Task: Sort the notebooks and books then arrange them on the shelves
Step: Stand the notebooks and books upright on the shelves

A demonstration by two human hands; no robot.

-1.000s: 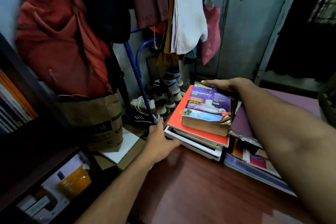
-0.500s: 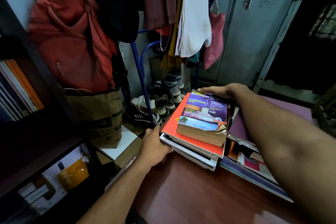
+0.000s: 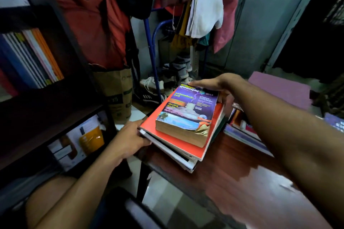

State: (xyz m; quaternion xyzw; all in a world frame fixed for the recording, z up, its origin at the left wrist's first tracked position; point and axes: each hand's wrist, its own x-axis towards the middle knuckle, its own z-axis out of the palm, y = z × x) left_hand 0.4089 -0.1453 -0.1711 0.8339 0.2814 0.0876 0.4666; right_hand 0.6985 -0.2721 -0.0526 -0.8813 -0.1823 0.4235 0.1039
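Both hands hold a stack of books (image 3: 183,143) over the counter (image 3: 242,178): left hand (image 3: 128,139) grips its near-left corner, right hand (image 3: 210,84) its far edge.

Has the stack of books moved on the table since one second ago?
Yes. The stack of books slid toward the table's left edge, away from the other books.
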